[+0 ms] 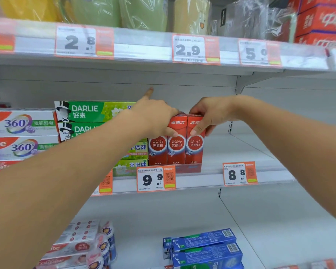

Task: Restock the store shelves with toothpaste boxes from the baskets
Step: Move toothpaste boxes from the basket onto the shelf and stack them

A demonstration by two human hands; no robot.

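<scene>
The left forearm (pixel 70 171) is reaching in from the lower left, nearest the camera, crossing in front of the green boxes (pixel 89 113) stacked flat on the middle shelf (pixel 241 152). The left hand (pixel 153 115) is sitting on top of the red boxes (pixel 176 146) — three Optic White toothpaste boxes standing upright side by side at the shelf's front edge, just right of the green stack and touching one another. Its thumb is pressing on the front of the middle box, its other fingers are curling over the top, and its index finger is sticking out straight toward the back wall. The right hand (pixel 208 113) is gripping the rightmost red box near its top, thumb lying down the front face and fingers wrapping over the top and far side. Directly below the red boxes a 9.9 tag (pixel 153 178) is hanging on the shelf rail, with an 8.8 tag (pixel 239 173) well to the right, where the shelf is showing bare white. To the far left, Colgate 360 boxes (pixel 21 133) are lying stacked flat. On the lower shelf, blue boxes (pixel 206 247) are sitting at centre — small bottles (pixel 105 245) and pale cartons are standing to the left, partly blurred.
</scene>
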